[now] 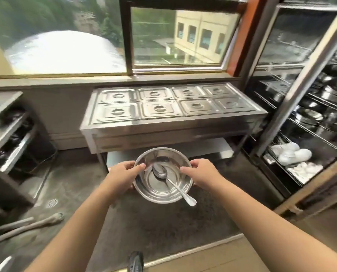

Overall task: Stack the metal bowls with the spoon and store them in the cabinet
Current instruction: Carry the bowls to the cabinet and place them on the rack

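I hold a shiny metal bowl in the air in front of me, above the floor. A metal spoon lies inside it, its handle poking over the near right rim. My left hand grips the bowl's left rim, thumb over the edge. My right hand grips the right rim the same way. Whether more bowls are nested underneath cannot be told. The cabinet stands open at the right, its wire shelves filled with metal bowls and pots.
A steel food warmer with several lidded pans stands straight ahead under the window. White bowls sit on the cabinet's lower shelf. A steel shelf unit is at the left. Grey pipes lie on the floor.
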The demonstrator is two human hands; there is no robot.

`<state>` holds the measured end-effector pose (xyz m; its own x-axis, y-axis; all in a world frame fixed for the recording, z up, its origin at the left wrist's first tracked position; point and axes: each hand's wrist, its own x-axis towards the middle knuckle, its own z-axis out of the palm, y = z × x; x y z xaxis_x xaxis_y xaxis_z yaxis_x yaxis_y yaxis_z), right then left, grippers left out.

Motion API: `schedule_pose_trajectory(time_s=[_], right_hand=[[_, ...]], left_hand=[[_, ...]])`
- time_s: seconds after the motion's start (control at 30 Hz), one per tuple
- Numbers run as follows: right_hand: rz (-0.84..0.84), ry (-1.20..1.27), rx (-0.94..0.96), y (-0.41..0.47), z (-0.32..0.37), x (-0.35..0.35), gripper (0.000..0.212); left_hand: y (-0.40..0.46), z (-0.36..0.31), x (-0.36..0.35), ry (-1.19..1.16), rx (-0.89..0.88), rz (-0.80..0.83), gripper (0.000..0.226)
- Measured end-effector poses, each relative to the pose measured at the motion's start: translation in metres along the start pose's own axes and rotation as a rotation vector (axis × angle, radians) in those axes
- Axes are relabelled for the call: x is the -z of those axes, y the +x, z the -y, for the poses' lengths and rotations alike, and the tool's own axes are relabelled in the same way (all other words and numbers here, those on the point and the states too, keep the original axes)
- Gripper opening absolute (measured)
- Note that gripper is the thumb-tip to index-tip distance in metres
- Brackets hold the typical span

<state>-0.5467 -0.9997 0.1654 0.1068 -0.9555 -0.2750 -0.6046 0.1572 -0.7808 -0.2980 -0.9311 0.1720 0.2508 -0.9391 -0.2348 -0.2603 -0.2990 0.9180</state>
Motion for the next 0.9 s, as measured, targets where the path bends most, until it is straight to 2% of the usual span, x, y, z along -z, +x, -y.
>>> schedule_pose_trajectory(time_s=[0.13, 0.23, 0.33, 0.4, 0.43, 0.5, 0.73, 0.87, 0.9], right_hand=[[-0.130, 0.048, -0.099, 0.029, -0.025, 0.046, 0.028], [-0.242, 0.066, -0.177, 0.051, -0.038, 0.079, 0.046], [-0.358, 0.116, -0.245, 0.069, -0.047, 0.109, 0.045], [-0.434, 0.144, -0.295, 0.078, -0.053, 0.128, 0.044], [-0.481, 0.162, -0.322, 0.083, -0.055, 0.138, 0.042], [-0.551, 0.187, -0.358, 0.088, -0.058, 0.155, 0.042], [-0.730, 0.252, -0.482, 0.109, -0.090, 0.213, 0.051], [-0.800, 0.252, -0.499, 0.128, -0.118, 0.250, 0.028], [-0.817, 0.250, -0.508, 0.133, -0.123, 0.258, 0.028]], left_hand=[[0.066, -0.032, -0.049, 0.023, -0.066, 0.163, 0.035], [0.113, -0.061, -0.087, 0.053, -0.100, 0.313, 0.021], [0.159, -0.093, -0.124, 0.090, -0.163, 0.426, 0.027], [0.181, -0.117, -0.148, 0.104, -0.190, 0.543, 0.011], [0.195, -0.128, -0.162, 0.112, -0.208, 0.610, 0.014], [0.218, -0.144, -0.186, 0.124, -0.199, 0.701, 0.038], [0.272, -0.191, -0.283, 0.170, -0.251, 0.859, 0.044], [0.294, -0.214, -0.341, 0.198, -0.267, 0.902, 0.043], [0.299, -0.219, -0.354, 0.206, -0.263, 0.908, 0.045]])
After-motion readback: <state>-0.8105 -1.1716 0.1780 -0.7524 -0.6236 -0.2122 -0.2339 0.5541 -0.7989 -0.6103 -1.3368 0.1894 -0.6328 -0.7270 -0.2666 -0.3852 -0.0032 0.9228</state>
